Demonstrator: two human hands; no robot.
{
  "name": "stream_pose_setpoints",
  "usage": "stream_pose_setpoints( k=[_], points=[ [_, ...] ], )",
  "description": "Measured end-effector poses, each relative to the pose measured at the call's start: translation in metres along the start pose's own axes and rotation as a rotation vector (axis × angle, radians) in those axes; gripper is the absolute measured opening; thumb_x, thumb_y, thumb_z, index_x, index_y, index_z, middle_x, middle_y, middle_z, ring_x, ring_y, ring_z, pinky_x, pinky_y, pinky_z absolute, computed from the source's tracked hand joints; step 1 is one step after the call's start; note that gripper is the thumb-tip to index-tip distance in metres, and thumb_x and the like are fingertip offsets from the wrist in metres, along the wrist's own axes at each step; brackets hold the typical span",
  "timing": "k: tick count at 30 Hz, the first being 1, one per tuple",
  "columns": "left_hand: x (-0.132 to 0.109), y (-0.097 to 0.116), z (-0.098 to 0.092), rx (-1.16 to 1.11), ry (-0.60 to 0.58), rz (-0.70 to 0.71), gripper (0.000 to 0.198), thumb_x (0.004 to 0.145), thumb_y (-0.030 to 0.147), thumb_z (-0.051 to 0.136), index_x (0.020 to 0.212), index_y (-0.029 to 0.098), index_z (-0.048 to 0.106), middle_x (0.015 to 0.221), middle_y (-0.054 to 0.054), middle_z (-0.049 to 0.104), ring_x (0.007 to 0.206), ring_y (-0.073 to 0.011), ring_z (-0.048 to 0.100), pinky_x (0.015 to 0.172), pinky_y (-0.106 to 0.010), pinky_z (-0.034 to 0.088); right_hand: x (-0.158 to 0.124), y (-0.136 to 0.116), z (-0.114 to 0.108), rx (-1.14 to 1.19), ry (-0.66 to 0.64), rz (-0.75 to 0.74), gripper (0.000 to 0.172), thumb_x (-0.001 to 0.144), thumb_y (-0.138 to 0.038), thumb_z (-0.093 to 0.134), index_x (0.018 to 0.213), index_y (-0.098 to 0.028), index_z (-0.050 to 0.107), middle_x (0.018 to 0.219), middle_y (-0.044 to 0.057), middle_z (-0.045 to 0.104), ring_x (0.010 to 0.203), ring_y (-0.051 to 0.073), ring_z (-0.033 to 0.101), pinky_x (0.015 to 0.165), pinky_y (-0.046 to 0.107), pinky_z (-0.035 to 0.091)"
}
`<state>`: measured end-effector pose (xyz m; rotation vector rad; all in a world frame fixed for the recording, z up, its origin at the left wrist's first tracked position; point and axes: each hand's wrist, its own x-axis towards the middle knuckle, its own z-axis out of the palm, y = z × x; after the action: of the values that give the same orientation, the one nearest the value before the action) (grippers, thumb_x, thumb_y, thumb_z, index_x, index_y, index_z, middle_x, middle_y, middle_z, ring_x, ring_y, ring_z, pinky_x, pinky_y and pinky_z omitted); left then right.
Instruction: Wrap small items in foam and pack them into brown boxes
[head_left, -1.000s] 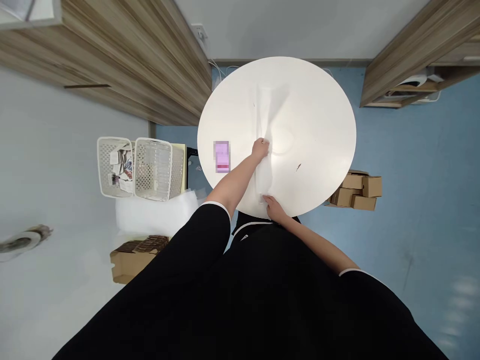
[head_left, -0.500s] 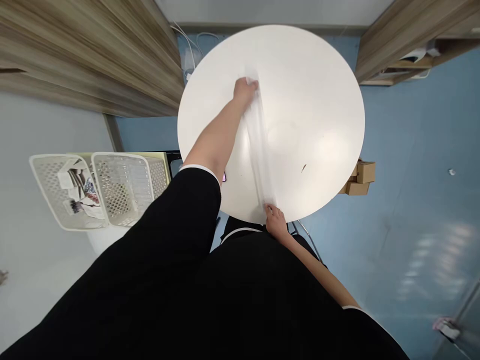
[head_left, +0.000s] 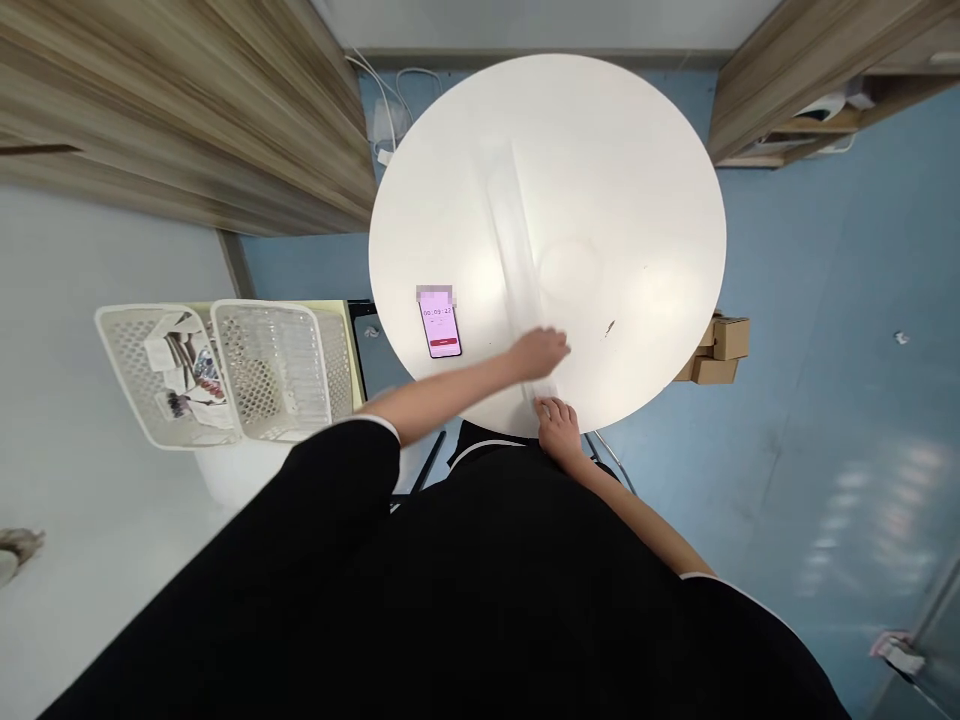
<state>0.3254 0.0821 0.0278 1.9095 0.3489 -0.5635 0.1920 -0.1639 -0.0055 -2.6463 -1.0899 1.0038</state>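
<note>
A long, narrow strip of translucent white plastic film [head_left: 510, 225], perhaps folded, lies flat and slightly slanted on the round white table [head_left: 645, 180]. Its near end is under the fingers of my right hand [head_left: 559, 430] at the table's front edge, closed on the film there. Across the strip, just above the right hand, is my left hand [head_left: 540, 354], somewhat blurred. Its fingers are curled together past the strip's right side; whether anything is in them is hidden. A phone [head_left: 441, 325] with a timer on its pink screen lies left of the strip.
Two white perforated baskets [head_left: 274, 375] stand to the left, one with assorted small items inside. Small cardboard boxes [head_left: 724, 350] sit beyond the table's right edge. A dark mark [head_left: 610, 328] shows on the tabletop. White cables [head_left: 375, 85] lie behind the table, near wood-grain panels.
My left hand has moved from the strip's far end down to near my right hand, uncovering the phone. The right hand stays at the near end.
</note>
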Motion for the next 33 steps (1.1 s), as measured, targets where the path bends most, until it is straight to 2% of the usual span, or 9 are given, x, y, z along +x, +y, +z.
stream_pose_setpoints(
  k=[2, 3, 5, 7, 11, 18, 24, 29, 33],
  points=[
    [-0.048, -0.016, 0.059, 0.216, -0.171, 0.104, 0.023, 0.092, 0.007, 0.054, 0.095, 0.017, 0.074, 0.108, -0.017, 0.068, 0.115, -0.0318, 0.061, 0.104, -0.047, 0.049, 0.002, 0.005, 0.000, -0.025, 0.002, -0.026, 0.066, 0.088, -0.008, 0.048, 0.153, -0.016, 0.053, 0.148, 0.020, 0.056, 0.142, 0.036, 0.042, 0.114, 0.053, 0.034],
    [-0.063, -0.026, 0.081, 0.301, -0.200, 0.128, 0.025, 0.092, 0.005, 0.052, 0.096, 0.017, 0.074, 0.109, -0.017, 0.068, 0.113, -0.0305, 0.061, 0.102, -0.045, 0.049, 0.002, 0.008, 0.000, -0.039, -0.002, -0.042, 0.061, 0.089, -0.008, 0.047, 0.149, -0.015, 0.056, 0.148, 0.021, 0.056, 0.142, 0.035, 0.043, 0.113, 0.051, 0.036],
    [-0.080, -0.042, 0.110, 0.395, -0.210, 0.141, 0.029, 0.093, 0.004, 0.049, 0.103, 0.016, 0.073, 0.113, -0.015, 0.067, 0.111, -0.0273, 0.061, 0.102, -0.042, 0.048, 0.004, 0.014, -0.003, -0.060, -0.019, -0.079, 0.054, 0.091, -0.009, 0.045, 0.144, -0.011, 0.060, 0.147, 0.023, 0.057, 0.141, 0.035, 0.044, 0.111, 0.049, 0.038],
    [-0.083, -0.052, 0.123, 0.431, -0.158, 0.121, 0.030, 0.096, 0.006, 0.047, 0.111, 0.017, 0.071, 0.118, -0.014, 0.066, 0.112, -0.0261, 0.060, 0.101, -0.039, 0.047, 0.005, 0.021, -0.007, -0.063, -0.040, -0.126, 0.052, 0.093, -0.008, 0.044, 0.142, -0.008, 0.060, 0.146, 0.024, 0.058, 0.141, 0.034, 0.045, 0.111, 0.048, 0.039],
    [-0.077, -0.051, 0.128, 0.439, -0.067, 0.073, 0.029, 0.097, 0.007, 0.048, 0.114, 0.016, 0.069, 0.125, -0.016, 0.063, 0.116, -0.0279, 0.058, 0.099, -0.039, 0.047, 0.008, 0.040, -0.020, -0.052, -0.093, -0.243, 0.054, 0.092, -0.006, 0.044, 0.144, -0.009, 0.058, 0.147, 0.020, 0.059, 0.140, 0.031, 0.047, 0.112, 0.044, 0.040],
    [-0.068, -0.045, 0.129, 0.437, -0.064, -0.015, 0.029, 0.094, 0.008, 0.052, 0.116, 0.017, 0.068, 0.132, -0.016, 0.060, 0.122, -0.0292, 0.055, 0.100, -0.039, 0.049, 0.024, 0.072, -0.037, -0.072, -0.113, -0.495, 0.052, 0.094, -0.005, 0.045, 0.142, -0.015, 0.061, 0.147, 0.016, 0.059, 0.138, 0.030, 0.048, 0.116, 0.046, 0.034],
    [-0.054, -0.049, 0.119, 0.388, -0.168, -0.037, 0.023, 0.089, 0.008, 0.060, 0.107, 0.017, 0.071, 0.126, -0.015, 0.060, 0.119, -0.0298, 0.058, 0.096, -0.038, 0.051, 0.043, 0.069, -0.041, -0.086, -0.168, -0.474, 0.045, 0.095, -0.010, 0.045, 0.133, -0.019, 0.068, 0.130, 0.016, 0.066, 0.120, 0.031, 0.054, 0.102, 0.045, 0.040],
    [-0.044, -0.051, 0.110, 0.364, -0.237, -0.029, 0.022, 0.083, 0.009, 0.065, 0.101, 0.018, 0.074, 0.120, -0.014, 0.065, 0.112, -0.0283, 0.064, 0.096, -0.037, 0.051, 0.048, 0.063, -0.048, -0.108, -0.181, -0.473, 0.045, 0.090, -0.011, 0.051, 0.132, -0.017, 0.068, 0.129, 0.018, 0.066, 0.115, 0.032, 0.054, 0.095, 0.044, 0.041],
    [-0.037, -0.051, 0.098, 0.336, -0.310, -0.053, 0.039, 0.083, 0.010, 0.064, 0.119, 0.020, 0.073, 0.129, -0.013, 0.067, 0.116, -0.0283, 0.064, 0.096, -0.035, 0.052, 0.057, 0.059, -0.066, -0.200, -0.218, -0.511, 0.049, 0.085, -0.015, 0.061, 0.133, -0.014, 0.067, 0.127, 0.019, 0.068, 0.112, 0.034, 0.057, 0.093, 0.044, 0.040]
  ],
)
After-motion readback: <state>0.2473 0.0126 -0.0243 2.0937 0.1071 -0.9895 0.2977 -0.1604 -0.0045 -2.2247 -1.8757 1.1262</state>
